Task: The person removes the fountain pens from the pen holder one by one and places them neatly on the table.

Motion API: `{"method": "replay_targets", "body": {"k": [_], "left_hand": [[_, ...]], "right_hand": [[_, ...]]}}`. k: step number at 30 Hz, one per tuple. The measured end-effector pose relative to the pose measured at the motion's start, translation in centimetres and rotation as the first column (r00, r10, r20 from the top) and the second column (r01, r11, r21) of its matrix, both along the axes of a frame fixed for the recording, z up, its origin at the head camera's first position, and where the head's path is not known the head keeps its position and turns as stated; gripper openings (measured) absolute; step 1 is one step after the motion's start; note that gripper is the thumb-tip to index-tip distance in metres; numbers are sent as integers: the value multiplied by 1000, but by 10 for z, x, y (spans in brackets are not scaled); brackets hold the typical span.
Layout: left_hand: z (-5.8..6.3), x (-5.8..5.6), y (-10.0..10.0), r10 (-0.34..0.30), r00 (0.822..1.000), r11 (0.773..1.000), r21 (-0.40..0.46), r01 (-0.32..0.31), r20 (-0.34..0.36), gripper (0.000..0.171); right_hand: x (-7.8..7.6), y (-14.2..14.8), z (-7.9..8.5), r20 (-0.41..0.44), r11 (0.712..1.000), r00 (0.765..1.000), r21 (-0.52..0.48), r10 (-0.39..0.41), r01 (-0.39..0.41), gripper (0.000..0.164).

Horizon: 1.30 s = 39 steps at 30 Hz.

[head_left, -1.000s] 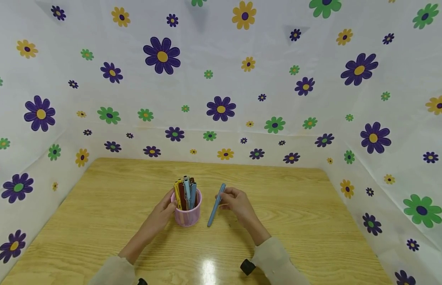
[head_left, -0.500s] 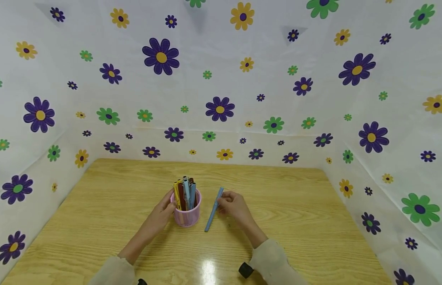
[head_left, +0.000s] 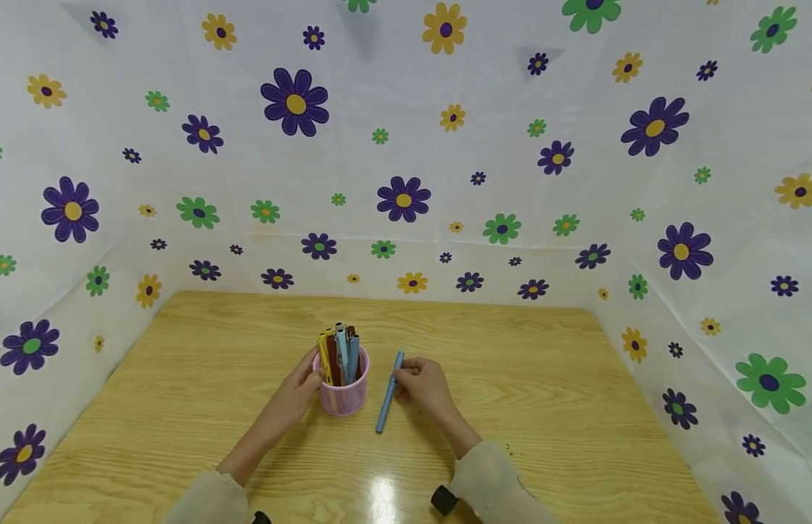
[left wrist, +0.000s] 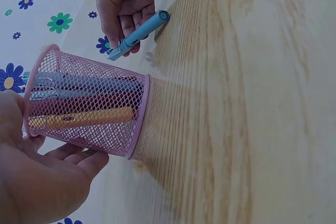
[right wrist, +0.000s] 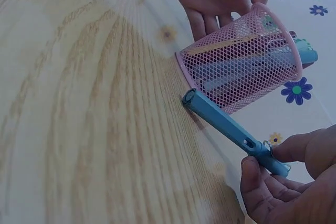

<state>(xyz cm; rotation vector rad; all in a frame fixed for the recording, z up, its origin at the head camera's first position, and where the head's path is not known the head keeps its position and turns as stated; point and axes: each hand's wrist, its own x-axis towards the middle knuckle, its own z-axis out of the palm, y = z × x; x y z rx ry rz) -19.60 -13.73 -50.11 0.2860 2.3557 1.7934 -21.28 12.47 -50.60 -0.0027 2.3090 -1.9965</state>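
Observation:
A pink mesh pen cup (head_left: pixel 343 401) stands upright on the table in the head view. My left hand (head_left: pixel 293 394) grips its left side, with the thumb near the rim and fingers around the mesh, as the left wrist view (left wrist: pixel 44 174) also shows. Yellow pens (head_left: pixel 325 358), brown pens (head_left: pixel 335 366) and light blue pens (head_left: pixel 343 352) stand inside. To the right of the cup, my right hand (head_left: pixel 427 387) pinches a blue pen (head_left: pixel 384 415) near its clip end. The pen slants, apart from the cup; its other end (right wrist: pixel 195 99) points toward the table.
The wooden table (head_left: pixel 543 378) extends around both hands. White cloth walls (head_left: pixel 353 160) with printed flowers enclose its back and sides. A few tiny dark specks (head_left: pixel 509 450) lie near the right sleeve.
My right hand has moved slightly toward me and to the left, carrying the blue pen along. The left hand and the pen cup have stayed in place.

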Motion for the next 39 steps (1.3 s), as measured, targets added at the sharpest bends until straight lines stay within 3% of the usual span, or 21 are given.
{"method": "replay_targets", "body": {"k": [21, 28, 39], "left_hand": [[0, 0, 0, 0, 1000, 1000, 29, 0, -4, 61], [0, 0, 1, -2, 1000, 999, 33, 3, -9, 60], [1, 2, 1, 1, 1000, 999, 52, 0, -7, 60]], "right_hand": [[-5, -12, -5, -38, 968, 997, 239, -74, 81, 24], [-4, -14, -6, -63, 945, 995, 314, -81, 97, 30], [-2, -11, -5, -54, 951, 997, 302, -55, 69, 35]]}}
